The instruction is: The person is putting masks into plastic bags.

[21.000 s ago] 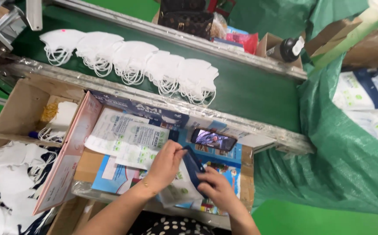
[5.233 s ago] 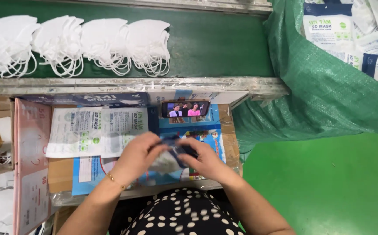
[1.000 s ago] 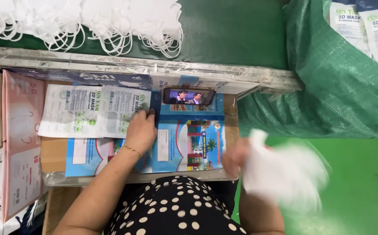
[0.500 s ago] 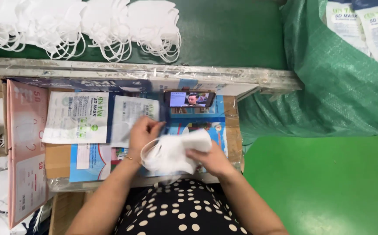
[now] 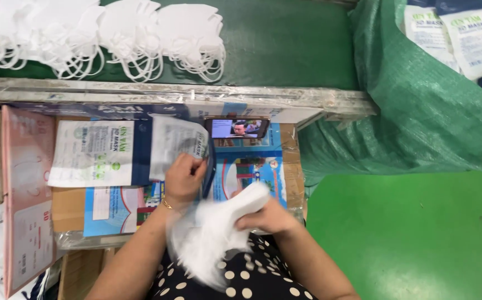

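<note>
My left hand (image 5: 184, 179) grips the lower edge of a printed white and blue packaging bag (image 5: 177, 145) and lifts it off the stack of flat bags (image 5: 94, 153) on the cardboard work surface. My right hand (image 5: 266, 216) holds a stack of white face masks (image 5: 207, 236), blurred by motion, just above my lap. The masks sit low and to the right of the lifted bag, apart from it.
A green conveyor belt (image 5: 285, 44) at the top carries a row of white masks (image 5: 113, 33). A phone (image 5: 235, 128) lies against the belt's metal rail. A pink carton flap (image 5: 27, 194) stands at left. A green tarp (image 5: 418, 105) with packed bags lies at right, above green floor (image 5: 407, 239).
My left hand has moved up and picked a bag off the stack. My right hand has drawn the masks down toward my lap.
</note>
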